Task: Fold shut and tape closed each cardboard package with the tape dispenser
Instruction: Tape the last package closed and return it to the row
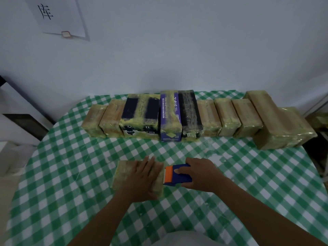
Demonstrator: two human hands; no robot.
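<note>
- Head view: I see one cardboard package (124,173) lying flat near the middle of the tabletop, a little toward the near edge, on a green checked tablecloth (71,166).
- It is closed and glossy with tape, so I cannot see what is inside.
- A row of taped packages (227,118) stands along the far edge of the tabletop. All are sealed, with their contents hidden.
- In that row I can pick out a purple printed box (170,114) at the middle and a large brown package (276,125) toward the far right corner. The print on the boxes is too blurred to read.
- My left hand (142,178) lies flat on the package, fingers straight and together, covering most of its right half.
- My right hand (200,174) grips the blue and orange tape dispenser (182,181), thumb on its top. Its orange nose meets the package's right end, just beside my left hand.
- A paper sheet (58,15) on the wall is cut off by the frame's top edge.
</note>
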